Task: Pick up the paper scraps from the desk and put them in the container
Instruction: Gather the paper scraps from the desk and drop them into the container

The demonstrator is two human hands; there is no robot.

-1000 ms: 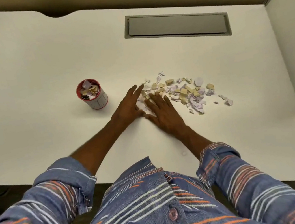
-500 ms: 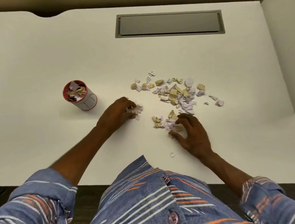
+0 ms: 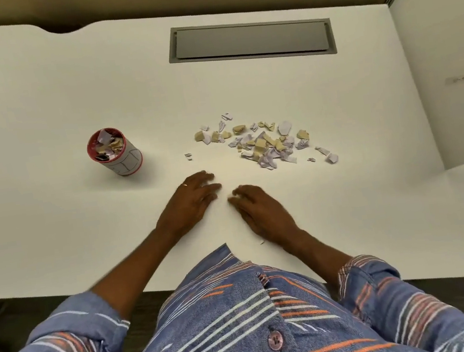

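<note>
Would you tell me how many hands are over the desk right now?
2. The left hand is nearer the container; the right hand is beside it, in front of the scrap pile.

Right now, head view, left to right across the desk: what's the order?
container → left hand → right hand → rightmost scrap. Scrap pile overlaps the hands sideways; omitted.

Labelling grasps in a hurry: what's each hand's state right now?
Left hand: open, flat on the desk.
Right hand: partly curled; whether it holds anything cannot be told.
</note>
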